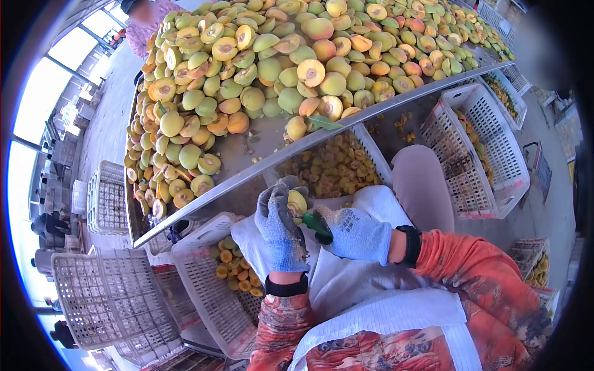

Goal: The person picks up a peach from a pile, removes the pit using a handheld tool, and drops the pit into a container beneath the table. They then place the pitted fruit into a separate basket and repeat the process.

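Note:
My left hand [277, 230], in a blue and grey work glove, closes around a cut apricot [297, 203] with its pale inside turned to the right. Gloved in the same way, my right hand [360, 236] grips a green-handled tool [314, 224], possibly a small pitting knife; its tip is hidden at the fruit. Both hands are close together above my apron-covered lap. Beyond them, a metal-edged table [238, 151] carries a big heap of apricots [260, 68], many of them halved.
Below the table edge, a crate [371, 148] holds many pits and scraps. At my left, a white crate [192, 272] contains apricot halves [238, 272]. Empty-looking crates [105, 297] stack farther left. Another crate [470, 164] stands at the right. A person [145, 31] is behind the table.

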`<move>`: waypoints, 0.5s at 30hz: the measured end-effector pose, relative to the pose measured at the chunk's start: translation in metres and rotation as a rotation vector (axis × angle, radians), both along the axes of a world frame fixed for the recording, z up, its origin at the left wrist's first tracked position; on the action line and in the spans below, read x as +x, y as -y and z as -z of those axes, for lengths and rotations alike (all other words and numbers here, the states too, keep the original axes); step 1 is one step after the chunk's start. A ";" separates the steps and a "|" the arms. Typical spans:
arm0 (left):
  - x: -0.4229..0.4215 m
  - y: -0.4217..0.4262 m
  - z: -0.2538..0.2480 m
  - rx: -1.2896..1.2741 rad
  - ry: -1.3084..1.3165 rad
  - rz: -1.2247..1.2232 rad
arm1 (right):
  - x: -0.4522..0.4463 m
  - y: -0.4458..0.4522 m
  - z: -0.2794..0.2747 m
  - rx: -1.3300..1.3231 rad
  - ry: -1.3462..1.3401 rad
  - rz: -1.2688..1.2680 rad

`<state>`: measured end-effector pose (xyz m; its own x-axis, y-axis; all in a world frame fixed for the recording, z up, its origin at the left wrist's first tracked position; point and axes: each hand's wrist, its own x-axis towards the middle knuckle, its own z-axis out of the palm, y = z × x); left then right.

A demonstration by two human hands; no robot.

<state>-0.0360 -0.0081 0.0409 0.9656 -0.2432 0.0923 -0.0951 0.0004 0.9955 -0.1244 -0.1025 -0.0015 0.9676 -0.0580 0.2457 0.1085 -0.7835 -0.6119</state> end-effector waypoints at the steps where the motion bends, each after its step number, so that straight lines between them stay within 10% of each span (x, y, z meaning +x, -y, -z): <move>1: 0.006 -0.002 0.002 0.008 -0.002 0.005 | -0.002 0.005 0.008 -0.147 0.066 -0.078; 3: 0.025 -0.006 0.007 0.008 -0.394 0.250 | 0.003 0.014 -0.009 -0.293 0.126 -0.152; 5: 0.033 0.000 0.002 0.191 -0.226 0.337 | 0.014 0.023 -0.051 0.863 -0.791 -0.178; 8: 0.028 0.011 -0.023 -0.259 -0.331 0.290 | 0.020 0.028 -0.042 1.272 -0.780 -0.154; 12: 0.019 0.013 -0.009 -0.168 -0.349 0.007 | 0.023 0.030 -0.058 1.292 -0.896 -0.181; 15: 0.030 0.006 -0.007 0.007 -0.373 0.237 | 0.022 0.031 -0.045 1.080 -0.823 -0.257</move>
